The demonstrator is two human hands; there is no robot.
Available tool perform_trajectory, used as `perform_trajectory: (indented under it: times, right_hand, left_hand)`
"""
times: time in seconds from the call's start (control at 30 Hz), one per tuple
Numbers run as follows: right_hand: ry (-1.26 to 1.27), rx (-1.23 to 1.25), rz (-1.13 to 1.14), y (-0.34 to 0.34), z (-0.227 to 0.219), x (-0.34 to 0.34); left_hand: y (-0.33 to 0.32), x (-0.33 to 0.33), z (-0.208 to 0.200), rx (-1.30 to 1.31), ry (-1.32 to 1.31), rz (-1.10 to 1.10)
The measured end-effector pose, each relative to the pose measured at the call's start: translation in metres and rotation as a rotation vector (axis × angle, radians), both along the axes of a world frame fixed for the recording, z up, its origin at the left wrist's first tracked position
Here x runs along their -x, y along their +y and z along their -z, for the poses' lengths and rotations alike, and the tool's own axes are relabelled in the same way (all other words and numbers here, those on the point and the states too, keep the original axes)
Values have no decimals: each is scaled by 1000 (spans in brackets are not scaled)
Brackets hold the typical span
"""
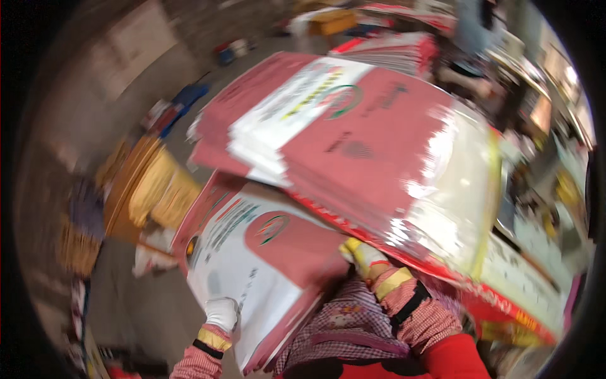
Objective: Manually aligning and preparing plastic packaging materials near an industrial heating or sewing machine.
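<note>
A bundle of flat printed bags (259,284), pinkish red and white with a green oval emblem, is tilted in front of me. My left hand (222,314), in a white glove, grips its near left edge, with the fingertips partly hidden. At its right corner my right hand (366,256), in a white and yellow glove, holds on beside the larger pile. That large pile of similar flat bags (385,145) lies just beyond. Its right end is covered with shiny clear plastic (464,189). The picture is somewhat blurred.
Below the pile runs a red printed edge (492,300). Left of the bundle stand brown and yellow stacked items (161,189) on the grey floor (142,306). More stacked bags (391,54) lie behind. At the upper right is another person (473,31) in light blue.
</note>
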State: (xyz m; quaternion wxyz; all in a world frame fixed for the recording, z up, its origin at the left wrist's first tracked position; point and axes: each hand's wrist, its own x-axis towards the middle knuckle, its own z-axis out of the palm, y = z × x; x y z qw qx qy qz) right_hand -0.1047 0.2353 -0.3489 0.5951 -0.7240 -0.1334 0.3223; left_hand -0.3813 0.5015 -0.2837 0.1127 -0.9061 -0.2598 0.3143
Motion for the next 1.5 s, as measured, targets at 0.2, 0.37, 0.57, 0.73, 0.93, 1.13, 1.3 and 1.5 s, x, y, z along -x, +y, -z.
perform_trajectory:
  times: [0.2, 0.37, 0.57, 0.73, 0.93, 1.13, 1.3, 1.5]
  right_hand:
    - [-353, -11, -215, -65, -30, 34]
    - [-216, -16, -323, -121, -78, 63]
    - [-307, -74, -300, -181, -154, 45]
    - [310, -632, 689, -199, -153, 20]
    - [565, -426, 678, -171, -177, -41]
    - [298, -495, 487, -157, -144, -66]
    - [440, -460, 636, -156, -176, -41]
    - [286, -273, 606, -144, -204, -30]
  left_hand:
    - [-105, -195, -95, 437, -947, 632]
    - [-242, -301, -128, 662, -919, 1112]
    - [-269, -338, -110, 841, -554, 816]
    - [-262, -314, -134, 847, -876, 1037]
    - [-254, -292, -152, 458, -873, 1522]
    - [-244, -302, -151, 723, -871, 1504]
    - [-234, -300, -168, 487, -968, 1580]
    - [-231, -293, -159, 611, -785, 1496]
